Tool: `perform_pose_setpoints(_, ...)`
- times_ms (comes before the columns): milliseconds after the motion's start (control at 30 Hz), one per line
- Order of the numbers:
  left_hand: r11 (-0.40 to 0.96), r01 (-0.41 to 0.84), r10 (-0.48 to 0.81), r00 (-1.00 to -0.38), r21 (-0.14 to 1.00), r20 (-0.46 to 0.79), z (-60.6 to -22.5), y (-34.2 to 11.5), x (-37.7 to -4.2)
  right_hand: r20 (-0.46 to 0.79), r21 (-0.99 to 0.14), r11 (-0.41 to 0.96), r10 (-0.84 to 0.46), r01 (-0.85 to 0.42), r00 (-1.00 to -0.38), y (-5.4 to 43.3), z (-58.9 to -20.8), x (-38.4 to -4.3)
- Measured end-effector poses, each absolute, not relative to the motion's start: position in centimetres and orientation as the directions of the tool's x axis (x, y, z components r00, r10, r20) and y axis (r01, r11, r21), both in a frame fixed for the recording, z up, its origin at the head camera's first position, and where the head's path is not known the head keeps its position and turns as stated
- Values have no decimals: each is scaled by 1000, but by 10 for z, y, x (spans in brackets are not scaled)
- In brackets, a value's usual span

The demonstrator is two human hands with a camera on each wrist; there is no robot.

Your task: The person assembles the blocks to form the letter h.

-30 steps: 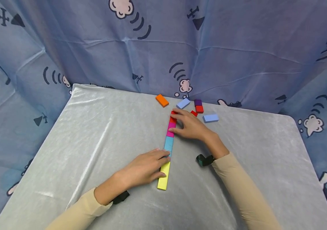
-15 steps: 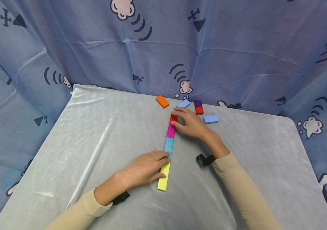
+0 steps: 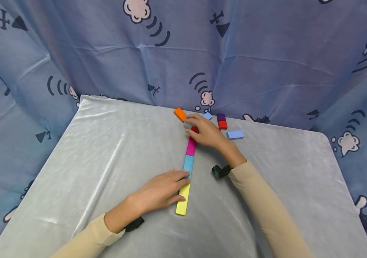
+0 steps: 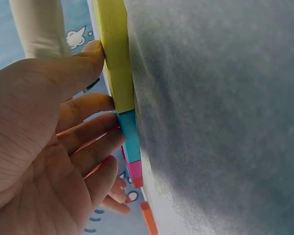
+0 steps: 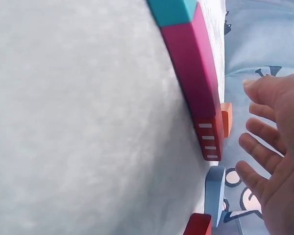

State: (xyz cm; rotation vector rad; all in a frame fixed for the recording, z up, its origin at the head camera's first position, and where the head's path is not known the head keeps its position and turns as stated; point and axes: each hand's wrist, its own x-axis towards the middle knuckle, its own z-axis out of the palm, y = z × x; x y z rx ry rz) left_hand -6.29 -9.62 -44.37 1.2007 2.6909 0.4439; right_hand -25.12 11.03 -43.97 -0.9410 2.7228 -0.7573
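A straight row of blocks runs up the cloth: yellow (image 3: 183, 206), light blue (image 3: 188, 162), magenta (image 3: 191, 147), and a red block (image 5: 209, 139) with white marks at the far end. My left hand (image 3: 159, 190) lies along the row's left side, thumb at the yellow part and fingertips against the blue. In the head view my right hand (image 3: 207, 133) reaches across the red end, its fingertips near an orange block (image 3: 179, 114). The right wrist view shows this hand with fingers spread, holding nothing and apart from the row.
Behind the right hand lie a pale blue block (image 3: 207, 115), a purple block (image 3: 221, 117) touching a red block (image 3: 222, 124), and another pale blue block (image 3: 235, 134). A patterned blue curtain (image 3: 106, 64) hangs behind the table's far edge.
My right hand has left the row's red end and moved left and slightly away, toward the orange block. The left hand stays in place on the row.
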Motion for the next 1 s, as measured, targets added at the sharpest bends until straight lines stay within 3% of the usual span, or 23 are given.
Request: perform_pose_setpoints(1000, 624, 714, 746, -665, 317, 32, -446, -97, -61, -182, -446, 718, -658, -534, -731, 79, -431, -306)
